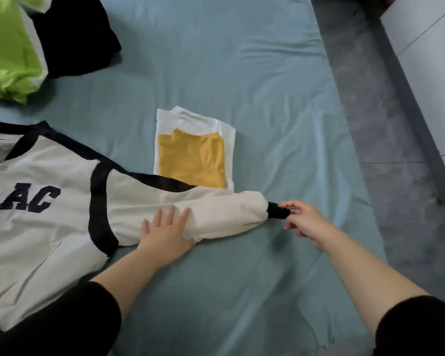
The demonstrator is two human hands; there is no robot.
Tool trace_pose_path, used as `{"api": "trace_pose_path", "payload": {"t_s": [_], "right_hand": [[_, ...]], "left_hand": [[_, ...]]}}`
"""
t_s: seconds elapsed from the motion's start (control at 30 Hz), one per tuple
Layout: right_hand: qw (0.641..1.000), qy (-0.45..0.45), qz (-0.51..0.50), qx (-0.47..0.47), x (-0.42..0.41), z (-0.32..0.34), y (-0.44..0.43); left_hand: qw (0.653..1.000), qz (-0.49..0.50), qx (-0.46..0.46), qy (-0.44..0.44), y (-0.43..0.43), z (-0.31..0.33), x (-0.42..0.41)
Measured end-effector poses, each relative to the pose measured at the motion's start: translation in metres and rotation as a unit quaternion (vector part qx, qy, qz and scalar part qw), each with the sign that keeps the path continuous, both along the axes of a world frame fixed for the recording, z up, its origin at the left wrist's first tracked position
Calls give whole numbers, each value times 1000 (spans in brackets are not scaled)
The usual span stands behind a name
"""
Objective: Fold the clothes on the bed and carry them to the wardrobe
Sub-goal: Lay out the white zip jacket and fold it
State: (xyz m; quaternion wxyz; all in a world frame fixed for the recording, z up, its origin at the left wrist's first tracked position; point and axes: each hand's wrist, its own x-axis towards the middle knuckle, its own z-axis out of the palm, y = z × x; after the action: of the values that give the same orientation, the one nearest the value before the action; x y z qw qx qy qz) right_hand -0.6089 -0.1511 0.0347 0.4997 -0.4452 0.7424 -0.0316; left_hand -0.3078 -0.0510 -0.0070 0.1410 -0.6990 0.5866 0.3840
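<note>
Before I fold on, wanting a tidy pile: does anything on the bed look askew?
Nothing damaged. The jacket sleeve lies across the near edge of the folded yellow top and white top. The green garment and black garment lie crumpled at far left.

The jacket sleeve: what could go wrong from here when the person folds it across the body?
1. The sleeve lies over the near edge of the folded yellow shirt; swinging it could drag that stack apart.
2. The right hand pinches only the black cuff, which may slip out.
3. The left hand presses flat mid-sleeve; fabric could bunch there.
</note>
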Motion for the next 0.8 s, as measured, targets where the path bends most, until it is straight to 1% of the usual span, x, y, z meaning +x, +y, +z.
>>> {"api": "trace_pose_path", "payload": {"t_s": [0.07, 0.13, 0.17, 0.2, 0.23, 0.27, 0.3, 0.33, 0.37, 0.4, 0.43, 0.47, 0.5, 0.53, 0.57, 0.63, 0.67, 0.73, 0.77, 0.8], "right_hand": [[992, -36, -40, 116, -6, -19, 3], [965, -131, -111, 199, -8, -34, -1], [948, -166, -159, 221, -7, -43, -2], [936, -171, -209, 224, -4, -53, -2], [930, -156, -257, 211, 2, -60, 0], [927, -131, -300, 185, 10, -65, 3], [929, -115, -320, 148, 19, -65, 7], [939, -102, -315, 93, 27, -64, 7], [953, -87, -291, 13, 33, -58, 5], [962, -66, -249, -89, 35, -50, -1], [958, -41, -203, -200, 37, -34, -9], [941, -24, -159, -298, 38, -14, -18], [920, -25, -128, -368, 38, 4, -25], [905, -31, -107, -411, 38, 16, -32], [900, -39, -93, -425, 38, 23, -37], [914, -38, -94, -393, 38, 12, -47], [925, -19, -99, -367, 36, -1, -52], [954, 26, -124, -273, 32, -33, -59], [963, 41, -150, -221, 31, -45, -60], [966, 65, -171, -183, 34, -54, -58]], "left_hand": [[1000, 1, 21, -8, -1, -12, -3], [1000, 6, 13, -16, 0, -19, -5], [1000, 7, 2, -19, 2, -21, -5], [1000, 8, -8, -21, 4, -22, -5], [1000, 9, -18, -23, 6, -22, -4], [999, 13, -25, -25, 7, -20, -4], [999, 18, -33, -29, 8, -17, -4], [998, 27, -45, -36, 8, -13, -5], [996, 37, -66, -43, 8, -7, -5], [993, 50, -97, -48, 7, -1, -6], [988, 63, -135, -48, 6, 5, -7], [981, 78, -174, -44, 4, 12, -7], [973, 92, -208, -33, 1, 17, -9], [967, 104, -230, -20, -3, 21, -11], [965, 112, -238, -10, -8, 23, -13], [972, 107, -209, 4, -20, 21, -17], [981, 94, -170, 9, -26, 15, -19], [996, 57, -67, 23, -38, 2, -20], [998, 42, -25, 27, -43, -4, -19], [999, 35, -8, 31, -46, -8, -18]]}}
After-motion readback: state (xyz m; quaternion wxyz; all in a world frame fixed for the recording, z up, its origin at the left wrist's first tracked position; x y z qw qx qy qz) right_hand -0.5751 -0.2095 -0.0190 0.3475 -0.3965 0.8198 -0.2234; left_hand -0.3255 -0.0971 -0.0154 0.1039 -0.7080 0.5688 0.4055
